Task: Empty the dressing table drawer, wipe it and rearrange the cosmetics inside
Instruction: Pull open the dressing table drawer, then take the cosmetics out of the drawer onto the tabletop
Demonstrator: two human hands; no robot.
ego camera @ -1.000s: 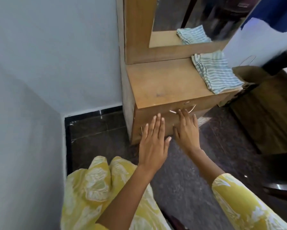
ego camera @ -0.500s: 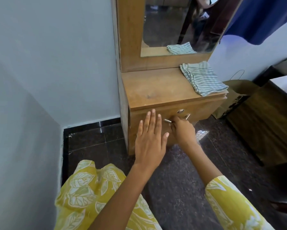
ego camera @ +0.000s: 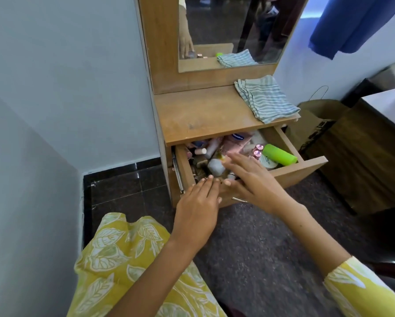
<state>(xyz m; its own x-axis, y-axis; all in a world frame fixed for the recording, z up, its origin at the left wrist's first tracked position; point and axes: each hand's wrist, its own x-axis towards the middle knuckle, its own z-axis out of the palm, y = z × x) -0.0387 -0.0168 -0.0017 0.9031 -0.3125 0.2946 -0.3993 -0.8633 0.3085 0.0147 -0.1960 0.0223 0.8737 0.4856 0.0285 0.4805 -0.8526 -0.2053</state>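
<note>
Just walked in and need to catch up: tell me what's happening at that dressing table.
A person is starting to clear out the drawer, which stands pulled open and full of cosmetics. The right hand reaches in over the bottles, fingers spread and holding nothing. The left hand rests on the drawer's front edge. A green tube lies at the right of the drawer. The striped cloth sits folded on the tabletop, untouched.

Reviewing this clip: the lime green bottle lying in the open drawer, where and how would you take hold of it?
Grip the green bottle around its middle, coming from above. It lies on its side at the right end of the drawer, on top of the other cosmetics, so its round upper side is exposed. The drawer front and right wall crowd its lower end, so a side approach looks awkward. The right hand is nearest.
</note>
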